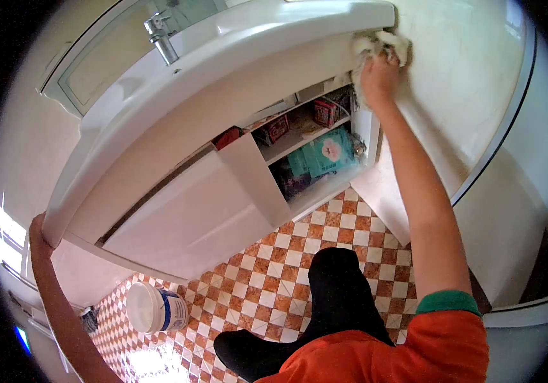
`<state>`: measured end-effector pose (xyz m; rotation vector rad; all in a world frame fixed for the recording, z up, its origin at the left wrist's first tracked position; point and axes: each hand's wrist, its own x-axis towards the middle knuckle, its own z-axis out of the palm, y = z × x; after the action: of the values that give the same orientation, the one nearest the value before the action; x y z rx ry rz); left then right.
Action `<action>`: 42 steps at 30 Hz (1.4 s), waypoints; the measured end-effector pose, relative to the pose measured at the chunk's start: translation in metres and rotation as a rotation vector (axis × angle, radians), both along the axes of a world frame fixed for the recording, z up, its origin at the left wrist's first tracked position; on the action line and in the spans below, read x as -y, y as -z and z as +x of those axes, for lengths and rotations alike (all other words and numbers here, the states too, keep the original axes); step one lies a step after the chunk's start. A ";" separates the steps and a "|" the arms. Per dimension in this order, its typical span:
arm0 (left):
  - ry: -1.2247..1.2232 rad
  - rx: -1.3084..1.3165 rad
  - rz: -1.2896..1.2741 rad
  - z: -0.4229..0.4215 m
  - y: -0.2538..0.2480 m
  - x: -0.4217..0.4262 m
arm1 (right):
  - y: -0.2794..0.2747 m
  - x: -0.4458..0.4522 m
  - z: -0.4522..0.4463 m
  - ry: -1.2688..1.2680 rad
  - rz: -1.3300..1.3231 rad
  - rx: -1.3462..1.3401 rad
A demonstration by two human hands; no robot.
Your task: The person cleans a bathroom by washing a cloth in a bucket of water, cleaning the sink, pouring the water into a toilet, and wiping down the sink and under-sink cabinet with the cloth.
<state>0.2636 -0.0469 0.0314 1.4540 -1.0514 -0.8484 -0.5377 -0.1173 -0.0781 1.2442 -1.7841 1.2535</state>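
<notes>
My right hand (380, 80) is closed on a whitish cloth (399, 45). It presses the cloth against the right end of the cabinet front, just under the rim of the white washbasin (299, 24). Far to the left, my left hand (39, 231) is at the basin's other end. Its fingers are hidden behind the edge, so I cannot tell how they are bent. Below the basin, the white vanity cabinet (184, 217) has its right side open. Inside are small red boxes (326, 112) on a shelf and a teal packet (331, 153) beneath.
A chrome tap (161, 39) stands on the basin. A white bucket (149, 307) with a blue label sits on the brown-and-white checked floor (270, 281), left of my legs. A pale wall (465, 83) is close on the right.
</notes>
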 end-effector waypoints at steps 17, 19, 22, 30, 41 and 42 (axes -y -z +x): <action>0.344 1.753 -0.852 -0.434 0.129 -0.048 | 0.046 -0.016 -0.013 0.087 0.010 -0.059; 0.334 1.770 -0.833 -0.435 0.134 -0.046 | 0.054 -0.018 -0.021 -0.152 0.028 0.038; 0.333 1.788 -0.810 -0.438 0.135 -0.044 | 0.061 -0.032 -0.011 -0.411 -0.021 0.206; 0.214 1.745 -0.791 -0.452 0.135 -0.040 | 0.071 -0.093 0.079 -0.772 -0.029 0.575; 0.390 1.464 -0.849 -0.435 0.127 -0.140 | 0.133 -0.138 0.122 -0.966 0.283 1.148; 0.393 1.460 -0.824 -0.431 0.128 -0.152 | 0.130 -0.145 0.126 -0.979 0.272 1.360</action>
<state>-0.1670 0.1050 -0.0967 0.9747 -2.4098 0.6260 -0.4115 0.0280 -0.2081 1.6477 -2.2516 3.0108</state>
